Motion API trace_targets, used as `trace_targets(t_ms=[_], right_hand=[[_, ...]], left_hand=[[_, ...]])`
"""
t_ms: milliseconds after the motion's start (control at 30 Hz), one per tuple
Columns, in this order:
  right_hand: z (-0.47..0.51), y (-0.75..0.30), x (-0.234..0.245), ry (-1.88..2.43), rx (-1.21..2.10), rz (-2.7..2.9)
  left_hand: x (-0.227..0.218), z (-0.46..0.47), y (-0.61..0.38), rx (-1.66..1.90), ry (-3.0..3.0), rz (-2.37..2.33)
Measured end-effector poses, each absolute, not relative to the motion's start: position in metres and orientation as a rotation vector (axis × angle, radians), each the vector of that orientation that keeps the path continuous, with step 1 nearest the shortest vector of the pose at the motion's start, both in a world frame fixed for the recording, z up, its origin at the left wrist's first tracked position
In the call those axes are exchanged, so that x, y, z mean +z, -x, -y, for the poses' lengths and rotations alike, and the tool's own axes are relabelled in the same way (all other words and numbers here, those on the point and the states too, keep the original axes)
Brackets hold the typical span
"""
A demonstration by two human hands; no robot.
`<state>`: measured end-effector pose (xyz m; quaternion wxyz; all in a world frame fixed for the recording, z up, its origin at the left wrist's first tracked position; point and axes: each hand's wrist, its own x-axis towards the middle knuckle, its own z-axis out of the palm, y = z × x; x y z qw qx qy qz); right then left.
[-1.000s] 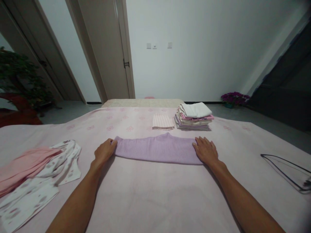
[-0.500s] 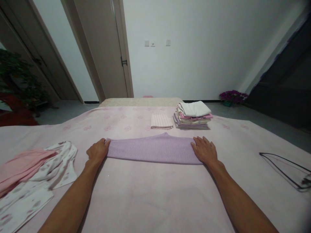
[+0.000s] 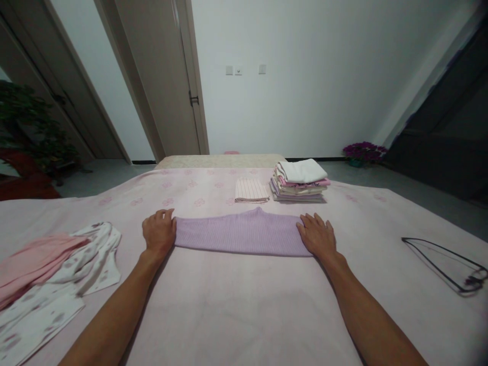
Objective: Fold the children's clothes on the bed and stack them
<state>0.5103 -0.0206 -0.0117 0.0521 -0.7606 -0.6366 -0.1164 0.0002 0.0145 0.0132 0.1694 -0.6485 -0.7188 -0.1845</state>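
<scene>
A lilac ribbed knit garment [image 3: 236,235] lies folded into a long flat strip across the pink floral sheet, with a small peak on its far edge. My left hand [image 3: 159,230] is at the strip's left end, its side against the edge and its fingers slightly bent and apart. On the right end rests my right hand [image 3: 317,234], palm down with fingers spread. Just beyond the strip lie a folded striped cloth [image 3: 251,190] and a stack of folded clothes [image 3: 300,181] topped by a white piece.
Unfolded on the left are a pink garment [image 3: 36,262] and a white patterned garment [image 3: 89,259]. A black wire hanger [image 3: 438,262] lies at right on the pink sheet [image 3: 236,310]. Behind stand a door [image 3: 163,76] and a pot of purple flowers [image 3: 364,152].
My left hand has let go of its pinch on the strip's left end, and its fingers have straightened forward. My right hand stays on the right end.
</scene>
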Motion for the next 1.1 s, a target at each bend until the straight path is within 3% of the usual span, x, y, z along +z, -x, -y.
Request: trace_targets(t_ms=[133, 267, 467, 700, 833, 933, 1100], right_hand=[[0.022, -0.509, -0.010, 2.301, -0.375, 1.928], [0.025, -0.507, -0.007, 2.308, -0.363, 1.934], [0.023, -0.509, -0.004, 2.351, -0.280, 1.973], [0.026, -0.487, 0.013, 2.374, -0.244, 1.946], [0.040, -0.424, 0.025, 2.058, -0.153, 2.195], [0.049, -0.383, 0.020, 1.833, -0.016, 2.376], [0.045, -0.388, 0.003, 1.895, 0.052, 2.402]], left_hand=[[0.015, -0.001, -0.046, -0.725, 2.385, 1.686], [0.005, 0.005, -0.081, -0.489, 2.759, 1.473], [-0.010, -0.012, -0.062, -0.178, 2.621, 1.676], [-0.012, -0.018, -0.050, -0.157, 2.551, 1.770], [-0.011, -0.016, -0.052, -0.175, 2.559, 1.758], [-0.011, -0.016, -0.051, -0.187, 2.562, 1.754], [-0.014, -0.018, -0.048, -0.207, 2.564, 1.756]])
